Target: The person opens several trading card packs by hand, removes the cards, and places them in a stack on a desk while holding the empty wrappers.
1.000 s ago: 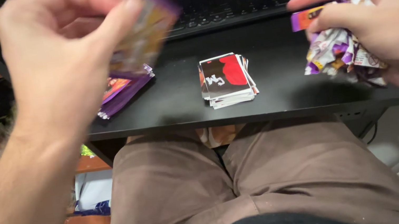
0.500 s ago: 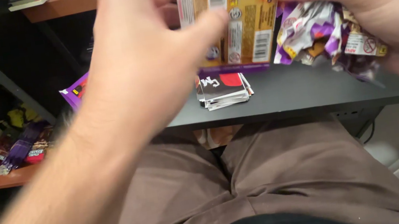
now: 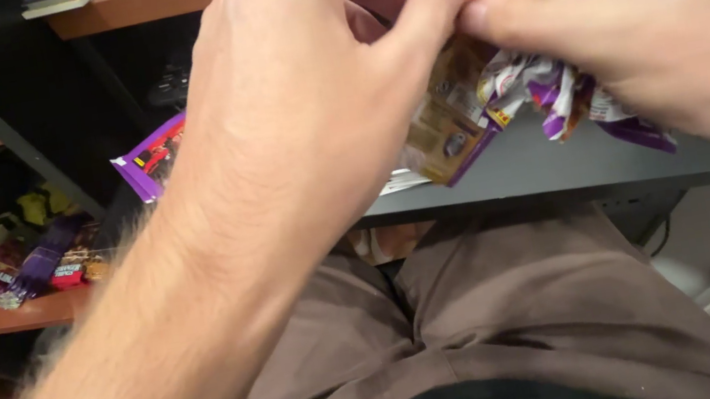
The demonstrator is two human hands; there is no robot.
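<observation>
Two hands, left hand [image 3: 300, 94] and right hand [image 3: 659, 18], are showing across the upper frame. One gold packet [image 3: 443, 124] and one crumpled wrapper bunch [image 3: 563, 72] are sitting between them. One purple packet [image 3: 147, 158] is lying at left.

shelving: wooden shelves [image 3: 8, 316] running along the frame's left (crowded with colourful packets) | desk: grey tray [image 3: 550, 173] spanning centre | floor: pale, showing lower right

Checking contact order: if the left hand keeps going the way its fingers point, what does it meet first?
The left hand points right, toward the right hand. It would likely first meet the right thumb and the crumpled wrappers held there; the fingertips look as if they already touch, though depth is unclear.
</observation>
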